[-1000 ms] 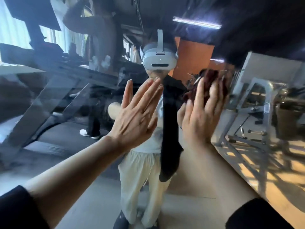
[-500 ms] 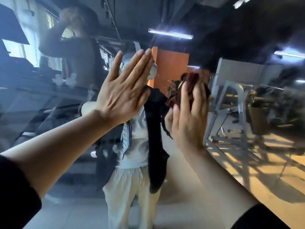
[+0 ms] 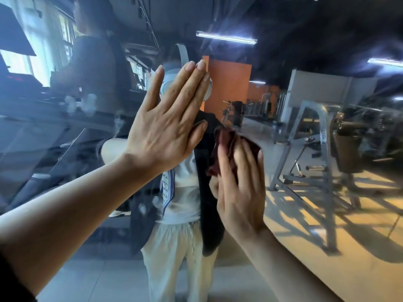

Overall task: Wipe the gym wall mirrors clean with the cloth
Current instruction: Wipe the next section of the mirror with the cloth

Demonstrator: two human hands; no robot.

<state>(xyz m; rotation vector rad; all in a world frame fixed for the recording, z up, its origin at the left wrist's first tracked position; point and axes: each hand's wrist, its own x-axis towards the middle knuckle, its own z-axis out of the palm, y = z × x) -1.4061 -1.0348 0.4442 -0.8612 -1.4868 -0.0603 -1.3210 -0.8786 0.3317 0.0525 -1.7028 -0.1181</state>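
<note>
Head view: cloth pressed to mirror under right hand

Head view faces a wall mirror (image 3: 305, 214) at close range, with both forearms raised toward the glass.

Right hand (image 3: 239, 188): fingers straight and held together, pointing up, palm toward the mirror. A dark red cloth (image 3: 220, 144) sits between this grip and the glass. The cloth is bunched; it shows beyond the fingertips and along the left edge of the hand, while the rest is hidden behind the palm. The fingers lie flat over it rather than curling round it. The hand is motion-blurred.

Left hand (image 3: 172, 118): flat and spread, fingers straight and angled up to the right, palm toward the glass, holding nothing. It sits higher than and left of the right hand. Its thumb tip is just beside the upper left corner of the cloth; whether the two touch cannot be told.

Reflected in the mirror: the person in a white top, dark vest and pale trousers, a grey weight frame (image 3: 314, 149) to the right, an orange wall panel (image 3: 229, 83) in the centre, and a ceiling strip light (image 3: 226, 38) above.
</note>
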